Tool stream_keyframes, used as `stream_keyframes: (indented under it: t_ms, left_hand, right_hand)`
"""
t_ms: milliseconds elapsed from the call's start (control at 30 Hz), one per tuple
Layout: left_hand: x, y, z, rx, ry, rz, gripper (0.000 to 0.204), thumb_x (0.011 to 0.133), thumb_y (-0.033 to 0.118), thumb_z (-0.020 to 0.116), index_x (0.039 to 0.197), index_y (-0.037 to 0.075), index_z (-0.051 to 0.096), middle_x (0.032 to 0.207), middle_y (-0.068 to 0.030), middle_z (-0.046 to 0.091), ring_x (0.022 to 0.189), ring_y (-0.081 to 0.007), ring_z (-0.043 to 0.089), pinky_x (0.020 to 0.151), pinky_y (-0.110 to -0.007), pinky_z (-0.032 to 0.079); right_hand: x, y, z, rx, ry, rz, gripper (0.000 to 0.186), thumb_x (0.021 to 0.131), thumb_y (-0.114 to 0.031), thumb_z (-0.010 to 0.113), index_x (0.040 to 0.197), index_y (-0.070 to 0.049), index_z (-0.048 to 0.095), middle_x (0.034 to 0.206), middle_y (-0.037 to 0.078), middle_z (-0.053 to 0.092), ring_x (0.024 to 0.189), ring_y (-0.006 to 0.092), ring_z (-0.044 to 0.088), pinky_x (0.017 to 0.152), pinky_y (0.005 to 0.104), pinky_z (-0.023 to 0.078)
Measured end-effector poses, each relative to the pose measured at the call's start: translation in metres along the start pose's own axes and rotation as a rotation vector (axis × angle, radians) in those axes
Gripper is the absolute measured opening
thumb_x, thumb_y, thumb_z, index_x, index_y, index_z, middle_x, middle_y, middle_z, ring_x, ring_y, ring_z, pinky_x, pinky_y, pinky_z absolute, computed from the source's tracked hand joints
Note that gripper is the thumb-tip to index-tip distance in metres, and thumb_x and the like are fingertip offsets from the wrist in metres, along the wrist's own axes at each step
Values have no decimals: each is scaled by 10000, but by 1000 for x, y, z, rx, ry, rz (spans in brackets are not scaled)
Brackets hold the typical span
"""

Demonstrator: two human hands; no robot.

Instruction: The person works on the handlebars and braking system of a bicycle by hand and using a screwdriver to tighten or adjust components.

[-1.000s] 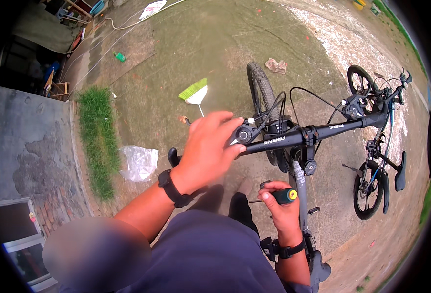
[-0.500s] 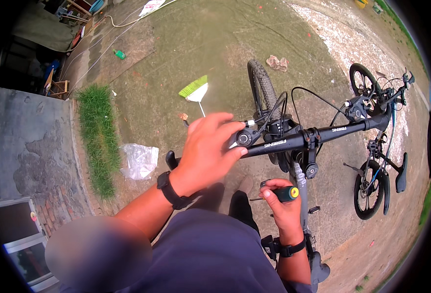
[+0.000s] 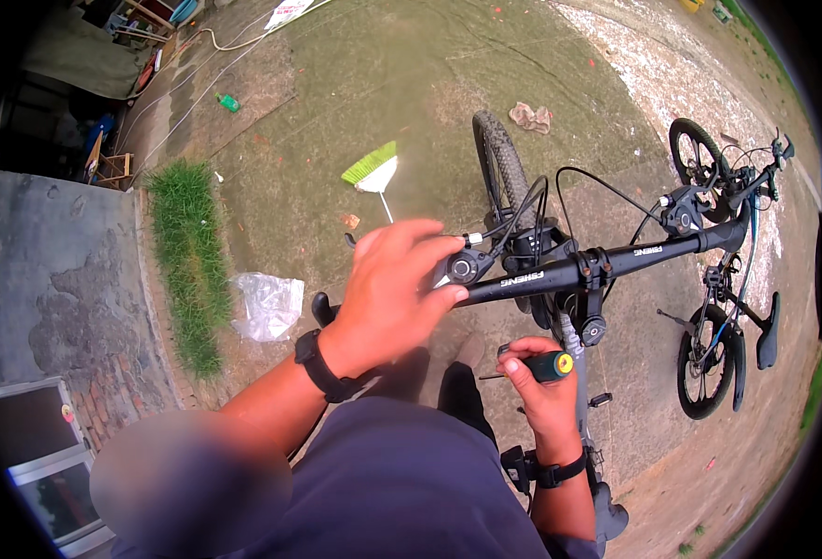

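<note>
My left hand (image 3: 387,293) lies over the left side of a black bicycle handlebar (image 3: 560,277), thumb and fingers bent around the gear shifter (image 3: 461,268). The grip and end of the bar pass partly beneath this hand. Below the bar, close to the bicycle's frame (image 3: 570,335), my right hand (image 3: 543,396) is closed around a screwdriver (image 3: 550,367) with a dark green handle and yellow end cap. Its thin shaft points left, away from the bike. Small dark bits show at the right fingertips, too small to name.
The front wheel (image 3: 499,158) stands ahead of the bar. A second bicycle (image 3: 704,363) is at the right. A green and white broom (image 3: 373,170), a clear plastic bag (image 3: 269,306), a grass strip (image 3: 187,265) and a grey wall (image 3: 57,270) are on the left.
Almost nothing differs. My left hand has shifted very slightly left along with the view, and both hands keep their holds.
</note>
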State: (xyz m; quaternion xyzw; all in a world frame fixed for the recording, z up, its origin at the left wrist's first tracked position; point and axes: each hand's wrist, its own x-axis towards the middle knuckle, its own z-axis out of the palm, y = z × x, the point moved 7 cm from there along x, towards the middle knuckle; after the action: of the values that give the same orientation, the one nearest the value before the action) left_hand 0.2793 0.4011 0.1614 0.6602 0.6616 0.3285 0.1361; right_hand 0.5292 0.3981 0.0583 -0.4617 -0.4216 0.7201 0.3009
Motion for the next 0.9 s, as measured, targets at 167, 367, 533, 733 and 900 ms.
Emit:
stream_keyframes:
  t_ms: [167,367,533,733,900]
  left_hand:
    - [1,-2,1,-6,-18,-31,510,815,236,906,1277,105,734,1285,-122,655,1067,-290,654,1012,-438,442]
    - [0,2,3,-5,28,-77,491,791,254,906,1233,107,749,1276,-132,672,1179,-344,642,1052,-463,428]
    - [0,6,5,39,79,-61,476,806,278,910,1220,104,751,1255,-132,672,1114,-336,650,1002,-442,450]
    - [1,4,4,41,37,-34,584,793,256,926,1310,92,709,1270,-145,664,1148,-354,642,999,-445,473]
    - [-1,3,-9,-27,-73,-18,667,782,180,918,1387,77,659,1370,-153,649,1243,-375,619,1090,-468,460]
  right_hand:
    - [1,-2,2,16,-3,4,295,938,-88,854,1175,-7,698,1026,59,745,941,124,703,834,272,573]
    - [-1,-3,6,5,-22,-10,306,938,-94,856,1182,1,697,1035,66,743,941,126,702,841,277,579]
    - [-2,4,3,9,-12,-14,303,936,-100,860,1174,2,704,1039,63,739,948,125,698,847,280,582]
    - [-5,3,2,-4,-9,-19,296,931,-91,862,1168,-1,709,1042,57,740,952,126,695,848,278,578]
    - [-4,-19,4,-72,7,-108,288,926,-80,860,1159,0,710,1039,57,743,954,129,698,852,284,576]
